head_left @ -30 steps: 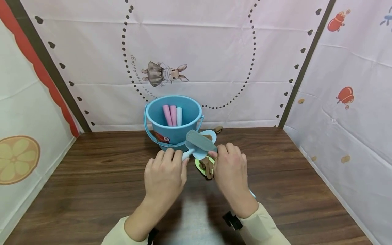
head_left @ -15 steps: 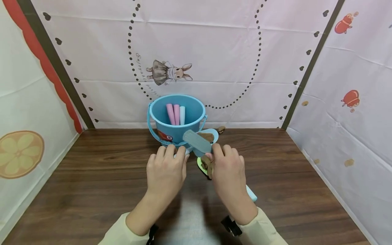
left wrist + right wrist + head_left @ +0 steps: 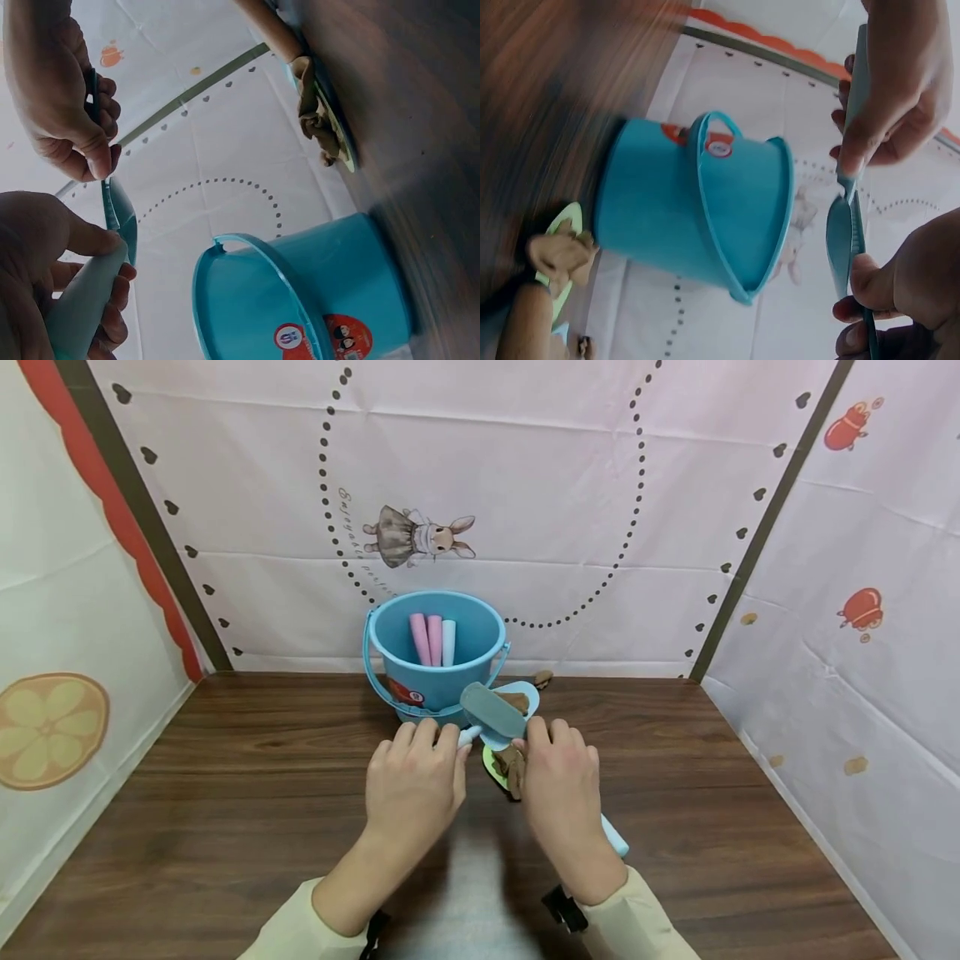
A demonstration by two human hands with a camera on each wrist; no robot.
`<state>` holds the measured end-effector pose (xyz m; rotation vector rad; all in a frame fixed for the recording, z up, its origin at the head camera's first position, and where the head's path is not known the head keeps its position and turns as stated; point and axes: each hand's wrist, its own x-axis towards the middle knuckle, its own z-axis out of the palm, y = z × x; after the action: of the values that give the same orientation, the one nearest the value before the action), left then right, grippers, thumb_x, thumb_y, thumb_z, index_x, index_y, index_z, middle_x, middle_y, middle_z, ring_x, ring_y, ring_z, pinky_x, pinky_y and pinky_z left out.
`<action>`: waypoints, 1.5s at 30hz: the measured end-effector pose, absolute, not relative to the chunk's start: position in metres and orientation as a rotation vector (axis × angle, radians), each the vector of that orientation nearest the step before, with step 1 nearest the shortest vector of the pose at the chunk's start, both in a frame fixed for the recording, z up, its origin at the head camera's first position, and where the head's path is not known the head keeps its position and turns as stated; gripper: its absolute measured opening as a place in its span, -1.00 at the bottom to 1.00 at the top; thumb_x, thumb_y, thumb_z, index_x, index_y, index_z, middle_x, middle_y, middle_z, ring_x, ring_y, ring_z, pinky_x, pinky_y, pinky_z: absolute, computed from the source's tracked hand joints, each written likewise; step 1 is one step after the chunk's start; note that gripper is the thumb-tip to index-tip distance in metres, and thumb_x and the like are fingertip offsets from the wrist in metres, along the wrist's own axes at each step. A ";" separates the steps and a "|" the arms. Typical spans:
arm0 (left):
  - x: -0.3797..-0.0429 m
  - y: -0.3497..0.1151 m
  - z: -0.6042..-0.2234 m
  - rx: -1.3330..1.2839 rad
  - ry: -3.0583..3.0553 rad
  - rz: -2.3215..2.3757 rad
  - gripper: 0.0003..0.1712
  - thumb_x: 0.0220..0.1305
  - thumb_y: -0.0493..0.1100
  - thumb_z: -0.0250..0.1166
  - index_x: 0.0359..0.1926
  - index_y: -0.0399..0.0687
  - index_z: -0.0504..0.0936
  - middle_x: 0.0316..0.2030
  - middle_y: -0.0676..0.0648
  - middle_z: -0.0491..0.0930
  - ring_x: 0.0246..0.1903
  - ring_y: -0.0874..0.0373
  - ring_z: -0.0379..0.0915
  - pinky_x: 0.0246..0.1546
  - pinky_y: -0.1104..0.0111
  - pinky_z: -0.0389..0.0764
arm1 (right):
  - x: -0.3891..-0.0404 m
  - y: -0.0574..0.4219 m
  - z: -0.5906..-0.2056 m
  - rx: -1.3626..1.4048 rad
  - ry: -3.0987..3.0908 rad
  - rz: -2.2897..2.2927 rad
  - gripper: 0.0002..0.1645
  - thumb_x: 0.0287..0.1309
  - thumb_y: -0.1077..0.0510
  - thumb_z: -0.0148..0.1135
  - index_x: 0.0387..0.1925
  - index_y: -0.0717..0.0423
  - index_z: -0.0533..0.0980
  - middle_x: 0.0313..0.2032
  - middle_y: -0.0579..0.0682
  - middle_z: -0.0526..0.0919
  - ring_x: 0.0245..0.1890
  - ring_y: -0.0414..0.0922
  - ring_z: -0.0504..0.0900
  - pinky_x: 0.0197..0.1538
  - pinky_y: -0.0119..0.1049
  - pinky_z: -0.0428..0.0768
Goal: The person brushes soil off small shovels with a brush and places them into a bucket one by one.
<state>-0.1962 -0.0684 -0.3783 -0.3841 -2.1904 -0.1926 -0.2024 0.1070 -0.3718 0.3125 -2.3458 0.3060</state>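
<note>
My left hand [image 3: 412, 777] grips the pale blue handle [image 3: 88, 304] of a small toy shovel, whose teal blade [image 3: 840, 236] points right. With thumb and fingers, my right hand [image 3: 561, 777] pinches a flat, grey-blue strip with a rounded end [image 3: 492, 710]. This strip lies along the shovel's blade, covering much of it in the head view. Ridges show along its edge in the right wrist view. Both hands are above the table, in front of the blue bucket [image 3: 397, 652]. Crumpled brown lumps [image 3: 510, 768] lie on a light green piece [image 3: 491, 760] below.
Pink and pale blue handles [image 3: 436, 642] stand in the bucket. Beside it lies a light blue piece [image 3: 531, 696] bearing brown matter. A brown lump [image 3: 543, 678] sits near the back wall. Another pale blue handle [image 3: 615, 837] lies beside my right wrist.
The head view has shifted slightly. The strip and shovel moved a little left, then back right, with my hands. Both hands keep their holds.
</note>
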 end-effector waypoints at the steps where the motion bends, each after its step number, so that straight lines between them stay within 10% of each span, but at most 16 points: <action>1: -0.196 -0.068 -0.379 -0.382 -2.194 -0.190 -0.77 0.23 -0.08 0.41 -0.30 -0.17 0.65 -0.44 -0.14 0.54 -0.42 -0.10 0.50 -0.59 0.14 0.45 | -0.204 0.108 -0.372 0.297 -2.353 0.304 -0.67 0.18 -0.01 0.39 -0.27 0.17 0.52 -0.47 0.07 0.48 -0.51 0.05 0.48 -0.53 -0.14 0.31; 45: -0.198 -0.083 -0.371 -0.373 -2.239 -0.158 -0.74 0.17 -0.06 0.47 -0.24 -0.15 0.73 -0.43 -0.18 0.61 -0.44 -0.10 0.53 -0.61 0.14 0.50 | -0.194 0.103 -0.369 0.387 -2.354 0.254 -0.53 0.36 -0.19 0.22 -0.36 0.15 0.48 -0.54 0.04 0.35 -0.58 0.03 0.37 -0.56 -0.11 0.27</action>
<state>-0.1981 -0.0825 -0.3713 -0.3734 -2.2385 -0.1577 -0.1940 0.1033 -0.3692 0.3866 -2.3542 0.2540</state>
